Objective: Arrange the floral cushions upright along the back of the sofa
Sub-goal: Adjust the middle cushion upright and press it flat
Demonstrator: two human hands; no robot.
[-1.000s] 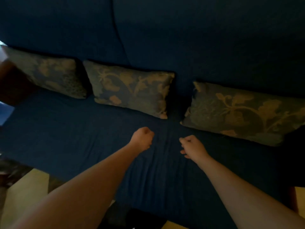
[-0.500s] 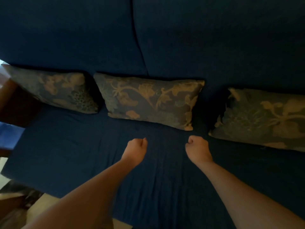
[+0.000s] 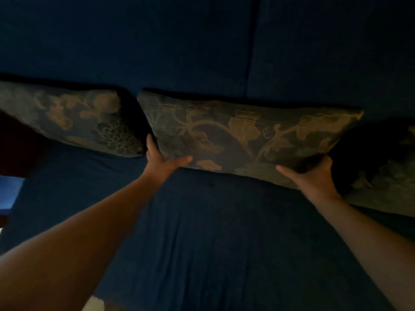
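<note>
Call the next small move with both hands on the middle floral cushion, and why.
Probably tip it up: raise its front edge and press its top against the dark blue sofa backrest. The left hand and right hand grip the lower corners of the middle dark floral rectangular cushion, which leans back rather than standing upright.
</note>
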